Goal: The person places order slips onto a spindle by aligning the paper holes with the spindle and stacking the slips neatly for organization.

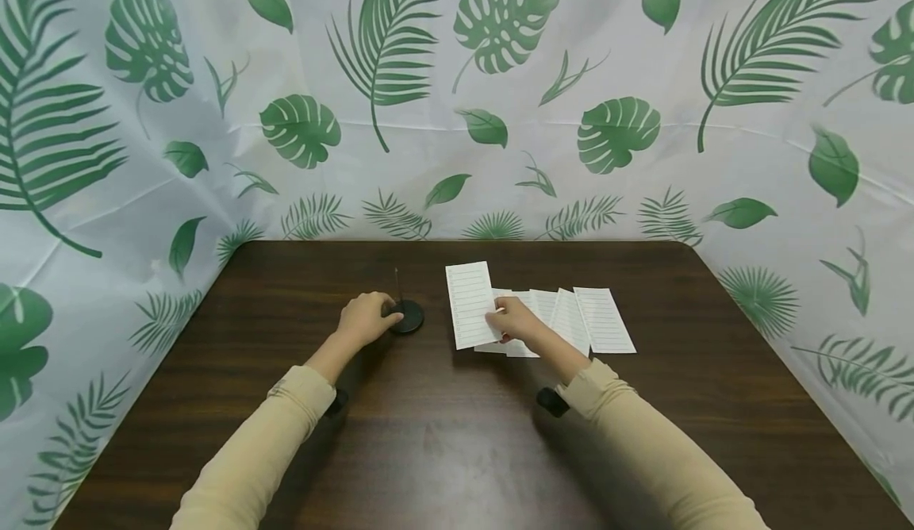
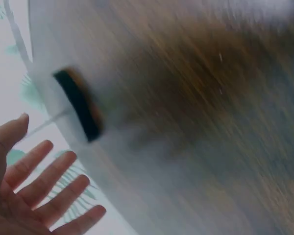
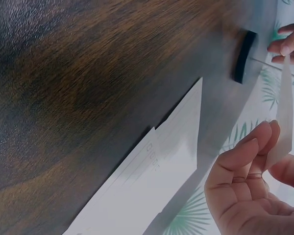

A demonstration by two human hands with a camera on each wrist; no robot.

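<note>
In the head view, a receipt spike with a round black base (image 1: 409, 317) and a thin upright rod stands on the table. My left hand (image 1: 366, 317) is beside it at its left. The left wrist view shows that hand's fingers (image 2: 59, 184) spread and fairly straight, apart from the base (image 2: 78, 105). My right hand (image 1: 516, 320) pinches a lined white paper slip (image 1: 470, 304) between thumb and fingers, raised above the table. In the right wrist view the held slip (image 3: 284, 112) appears nearly edge-on. Below it, several similar slips (image 1: 603, 320) lie overlapping on the table.
The dark wood-grain table (image 1: 443, 451) runs back to a white cloth backdrop (image 1: 528, 117) with green leaf prints. Black wrist devices (image 1: 552, 401) sit under the sleeve cuffs.
</note>
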